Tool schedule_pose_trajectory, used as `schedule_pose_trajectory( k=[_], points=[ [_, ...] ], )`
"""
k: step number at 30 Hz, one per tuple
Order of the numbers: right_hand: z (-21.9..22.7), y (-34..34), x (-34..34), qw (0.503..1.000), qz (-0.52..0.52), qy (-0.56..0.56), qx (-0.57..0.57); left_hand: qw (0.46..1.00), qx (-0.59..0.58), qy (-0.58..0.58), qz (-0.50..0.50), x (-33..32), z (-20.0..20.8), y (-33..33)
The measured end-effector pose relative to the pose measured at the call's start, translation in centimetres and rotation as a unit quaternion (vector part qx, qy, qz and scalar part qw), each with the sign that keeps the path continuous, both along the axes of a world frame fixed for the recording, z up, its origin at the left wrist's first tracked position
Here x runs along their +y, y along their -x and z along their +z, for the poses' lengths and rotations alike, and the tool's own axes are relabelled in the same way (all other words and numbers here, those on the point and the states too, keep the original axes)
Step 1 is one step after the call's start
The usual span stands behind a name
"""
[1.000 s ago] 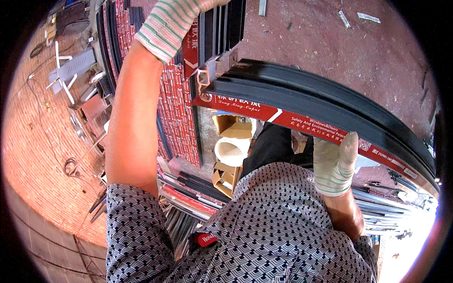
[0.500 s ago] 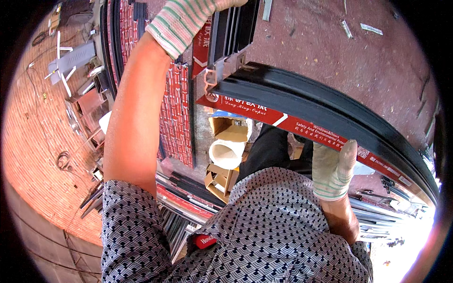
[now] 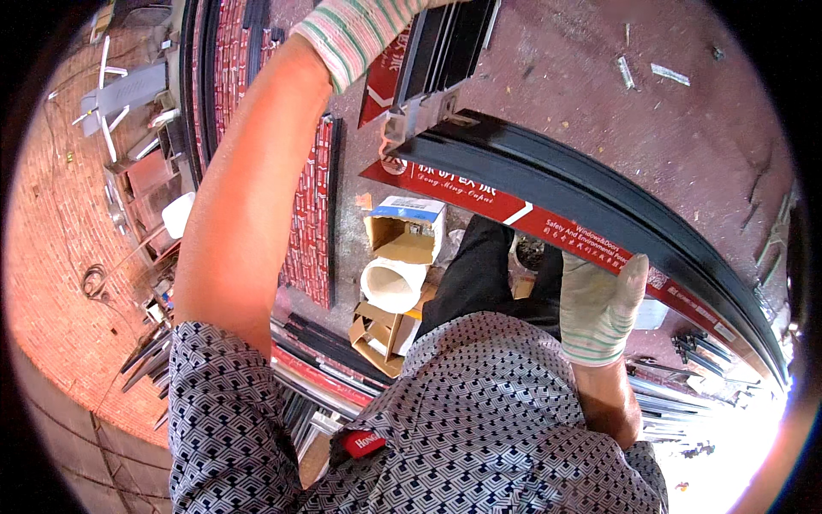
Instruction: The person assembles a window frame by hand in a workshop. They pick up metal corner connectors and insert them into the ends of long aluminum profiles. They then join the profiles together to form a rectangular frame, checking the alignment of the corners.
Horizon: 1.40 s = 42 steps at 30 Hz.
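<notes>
My left hand (image 3: 360, 36), in a white knit glove with green and pink stripes, is at the upper edge of the view. It is closed on a black frame profile (image 3: 445, 47) with red film; its fingertips are partly cut off. A pale metal corner connector (image 3: 419, 118) sits between this profile and the end of a long black profile (image 3: 548, 188), which curves away to the right. My right hand (image 3: 599, 308), gloved alike, grips the long profile's near edge at its red film (image 3: 479, 199). The thumb points up; the other fingers are hidden.
Stacked red-filmed profiles (image 3: 310, 227) lie at left. Below the long profile stand an open cardboard box (image 3: 402, 236), a white bucket-like cylinder (image 3: 392, 285) and another carton (image 3: 377, 338). Scrap strips (image 3: 670, 74) lie on the reddish floor. More bars (image 3: 676, 398) are at lower right.
My left hand and its profile have shifted slightly right in view, along with the connector. The boxes appear a little further left. Both hands keep their hold.
</notes>
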State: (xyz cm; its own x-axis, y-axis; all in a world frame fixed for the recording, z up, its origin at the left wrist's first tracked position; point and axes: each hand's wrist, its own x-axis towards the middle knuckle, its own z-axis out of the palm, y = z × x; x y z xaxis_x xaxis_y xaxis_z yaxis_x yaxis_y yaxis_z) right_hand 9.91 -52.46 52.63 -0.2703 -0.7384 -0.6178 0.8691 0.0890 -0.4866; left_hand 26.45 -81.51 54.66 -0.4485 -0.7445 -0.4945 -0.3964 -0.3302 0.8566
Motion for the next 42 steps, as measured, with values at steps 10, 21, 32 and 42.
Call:
schedule_pose_trajectory(
  k=[10, 21, 32, 42],
  points=[
    [-2.7, -1.2, 0.6, 0.999, -0.032, 0.025, -0.006, 0.984, -0.053, 0.109, -0.129, 0.3, -3.8, -2.1],
    [-4.9, -2.0, 0.4, 0.997, -0.045, 0.047, -0.039, 0.997, -0.043, -0.055, 0.028, 1.2, -3.4, -1.8],
    [-5.1, -3.3, 0.0, 0.998, -0.056, 0.010, -0.039, 0.995, -0.019, -0.097, -0.028, 1.3, -2.3, -1.6],
    [-5.5, -5.4, -2.1, 0.956, -0.289, 0.038, 0.039, 0.995, 0.022, -0.004, -0.101, 0.3, -7.8, -2.2]
  ],
)
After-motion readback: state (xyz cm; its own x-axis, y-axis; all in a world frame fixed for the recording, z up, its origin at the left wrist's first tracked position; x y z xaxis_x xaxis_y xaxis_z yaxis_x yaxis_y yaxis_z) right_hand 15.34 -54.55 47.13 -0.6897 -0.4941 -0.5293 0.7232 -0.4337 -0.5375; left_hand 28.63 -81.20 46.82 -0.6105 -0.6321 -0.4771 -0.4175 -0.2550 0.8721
